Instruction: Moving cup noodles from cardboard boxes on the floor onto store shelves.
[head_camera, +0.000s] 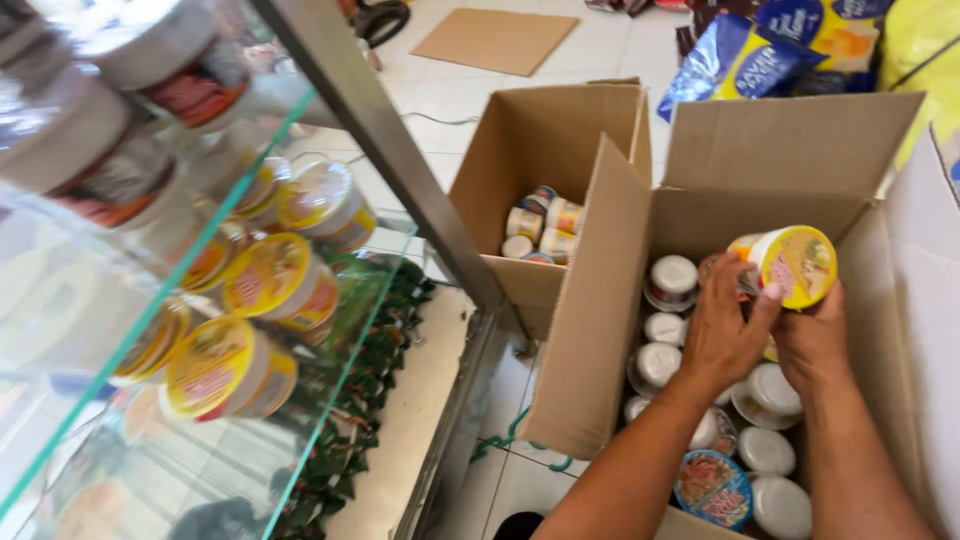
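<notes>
Both hands — left (722, 335), right (815, 340) — raised side by side, fingers curled closed, forearms bare.

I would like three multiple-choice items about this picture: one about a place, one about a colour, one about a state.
1. Where is the cup that the hands hold?
A. on the glass shelf
B. above the near open carton
C. on the floor tiles

2. What colour is the lid of that cup?
A. mostly yellow
B. all black
C. plain green

3. How does the far carton stand?
A. taped shut
B. crushed flat
C. open, with cups inside

Answers:
1 B: the left hand and right hand lift the noodle cup over the near carton, where more cups lie.
2 A: its lid is yellow with a picture of food.
3 C: the far carton has its flaps up and several cups show at its bottom.
</notes>
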